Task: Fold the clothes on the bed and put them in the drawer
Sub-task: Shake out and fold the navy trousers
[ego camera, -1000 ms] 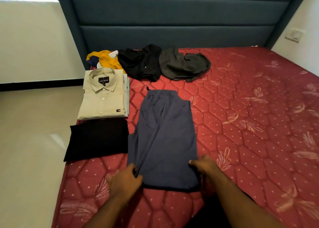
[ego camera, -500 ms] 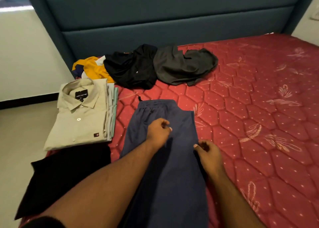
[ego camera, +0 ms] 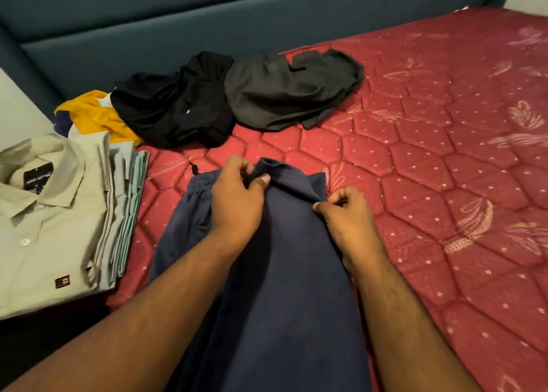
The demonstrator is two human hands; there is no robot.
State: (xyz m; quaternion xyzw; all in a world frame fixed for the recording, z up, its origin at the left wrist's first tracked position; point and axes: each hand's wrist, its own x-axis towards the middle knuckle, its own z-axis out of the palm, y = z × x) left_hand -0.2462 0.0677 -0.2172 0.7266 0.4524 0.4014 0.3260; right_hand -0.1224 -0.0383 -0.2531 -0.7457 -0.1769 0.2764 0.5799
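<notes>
Lying beneath everything: the red quilted mattress (ego camera: 444, 184) is carrying all the clothes and is meeting the teal padded headboard (ego camera: 207, 21) at its far edge.
Navy trousers: the navy blue trousers (ego camera: 281, 288) are lying lengthwise in the middle of the mattress, running from the near edge of the view up to both hands, with a fold of the fabric being brought to the far end.
Folded stack: the beige collared shirt (ego camera: 50, 228) is sitting on top of a stack of folded shirts (ego camera: 130, 202) at the left edge of the mattress, just beside the trousers.
Unfolded heap: the grey garment (ego camera: 290, 95), the black garment (ego camera: 178, 110) and the yellow garment (ego camera: 92, 116) are lying crumpled in a row near the headboard, each touching the next, apart from the trousers.
Containers: the stack is the only holder of anything, bearing the beige shirt over paler folded layers.
Left hand: the left hand (ego camera: 237, 196) is curling its fingers and pinching a raised bunch of the navy fabric at the far end.
Right hand: the right hand (ego camera: 347, 213) is curling closed, pinching the right edge of the same fold.
</notes>
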